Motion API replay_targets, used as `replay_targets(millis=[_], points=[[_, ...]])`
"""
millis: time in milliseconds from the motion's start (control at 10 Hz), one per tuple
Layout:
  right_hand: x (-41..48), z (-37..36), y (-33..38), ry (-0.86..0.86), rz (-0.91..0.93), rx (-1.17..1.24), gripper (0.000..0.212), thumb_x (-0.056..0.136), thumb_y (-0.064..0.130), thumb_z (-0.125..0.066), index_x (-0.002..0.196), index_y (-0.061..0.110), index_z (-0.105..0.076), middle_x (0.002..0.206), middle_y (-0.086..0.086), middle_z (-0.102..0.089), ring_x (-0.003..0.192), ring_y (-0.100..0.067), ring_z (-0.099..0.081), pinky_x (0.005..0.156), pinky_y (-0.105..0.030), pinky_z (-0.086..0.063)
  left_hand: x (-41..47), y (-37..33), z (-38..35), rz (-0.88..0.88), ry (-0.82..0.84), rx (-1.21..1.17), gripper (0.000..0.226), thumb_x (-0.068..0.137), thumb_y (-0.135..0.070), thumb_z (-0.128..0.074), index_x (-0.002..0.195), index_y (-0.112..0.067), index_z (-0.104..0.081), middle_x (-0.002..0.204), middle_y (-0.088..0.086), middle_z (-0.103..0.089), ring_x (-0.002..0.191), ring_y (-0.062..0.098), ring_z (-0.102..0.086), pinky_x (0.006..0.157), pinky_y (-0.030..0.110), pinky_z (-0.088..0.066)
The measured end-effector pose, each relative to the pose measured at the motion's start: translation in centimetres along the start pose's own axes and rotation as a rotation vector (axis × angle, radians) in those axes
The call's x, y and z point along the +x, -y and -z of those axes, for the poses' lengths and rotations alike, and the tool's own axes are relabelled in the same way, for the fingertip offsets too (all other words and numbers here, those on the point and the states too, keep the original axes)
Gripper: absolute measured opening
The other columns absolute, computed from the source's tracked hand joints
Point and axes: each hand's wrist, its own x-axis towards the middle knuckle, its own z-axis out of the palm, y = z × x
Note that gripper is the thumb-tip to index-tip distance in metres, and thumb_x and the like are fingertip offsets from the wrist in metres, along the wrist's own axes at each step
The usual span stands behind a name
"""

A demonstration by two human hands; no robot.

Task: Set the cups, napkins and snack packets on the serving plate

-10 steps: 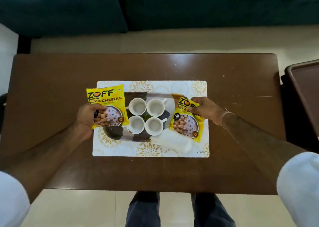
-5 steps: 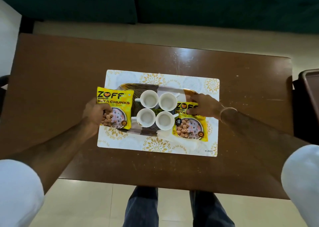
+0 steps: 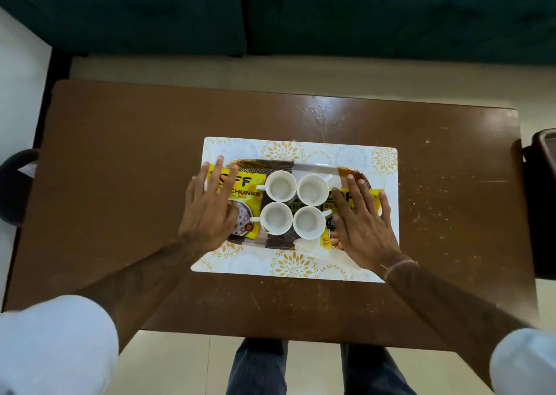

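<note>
Several white cups (image 3: 281, 185) stand in a square block in the middle of the patterned serving plate (image 3: 270, 166). A yellow snack packet (image 3: 249, 190) lies flat on the plate's left end, and my left hand (image 3: 210, 211) rests on it with fingers spread. A second yellow snack packet (image 3: 329, 214) lies on the plate's right end under my right hand (image 3: 362, 223), which is also flat with fingers spread. A white napkin (image 3: 307, 245) shows at the plate's near edge, mostly hidden.
The plate sits on a white placemat (image 3: 346, 154) with gold flowers, on a brown wooden table (image 3: 120, 154). A dark tray (image 3: 544, 184) stands at the right edge. A teal sofa (image 3: 270, 12) runs behind the table.
Both hands have let go their pinch on the packets and laid them flat on the plate ends. The hands now press down open on top of them.
</note>
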Motion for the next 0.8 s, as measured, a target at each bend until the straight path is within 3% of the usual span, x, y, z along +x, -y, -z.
replay_targets(millis=[100,200,500,600,800], points=[[0.4,-1.2,0.1,0.009,-0.043,-0.022,0.058,0.103,0.046,-0.011,0.157,0.029,-0.022,0.169,-0.004,0.000,0.156,-0.024,0.000,0.123,-0.056,-0.003,0.2,0.1,-1.2,-0.082,0.087,0.126,0.063,0.099,-0.040,-0.026,0.159,-0.026,-0.012,0.169,0.003,-0.001,0.154,0.034,-0.001,0.120,0.059,-0.015],[0.6,-2.2,0.1,-0.001,-0.087,-0.033,0.058,0.103,0.046,-0.010,0.158,0.030,-0.021,0.169,-0.002,-0.004,0.156,-0.022,-0.002,0.123,-0.056,-0.004,0.4,-0.1,-2.5,-0.053,0.087,0.160,0.062,0.100,-0.042,-0.021,0.159,-0.025,-0.010,0.169,0.005,0.000,0.154,0.034,0.003,0.121,0.058,-0.010],[0.9,-0.7,0.2,0.137,-0.087,0.045,0.061,0.101,0.050,-0.005,0.159,0.033,-0.007,0.169,0.001,0.005,0.156,-0.021,0.007,0.124,-0.055,0.001,1.0,-0.3,-1.4,-0.022,0.175,0.116,0.065,0.097,-0.046,-0.017,0.159,-0.027,-0.011,0.168,0.003,-0.005,0.154,0.033,-0.002,0.120,0.057,-0.012],[1.4,1.6,0.5,0.175,-0.130,0.149,0.058,0.104,0.048,-0.014,0.159,0.032,-0.008,0.169,0.002,0.003,0.156,-0.021,0.002,0.123,-0.054,0.001,1.4,-1.1,1.1,0.025,0.226,0.118,0.065,0.098,-0.043,-0.022,0.159,-0.025,-0.010,0.168,0.004,-0.009,0.153,0.033,-0.008,0.120,0.056,-0.015],[4.5,10.7,1.4,0.056,-0.116,0.211,0.054,0.104,0.044,-0.027,0.155,0.027,-0.022,0.168,-0.004,-0.011,0.146,-0.028,-0.032,0.120,-0.053,-0.021,4.4,-3.6,9.4,0.023,0.169,0.122,0.065,0.100,-0.042,-0.032,0.159,-0.023,-0.012,0.166,0.005,-0.018,0.151,0.031,-0.016,0.118,0.051,-0.020]])
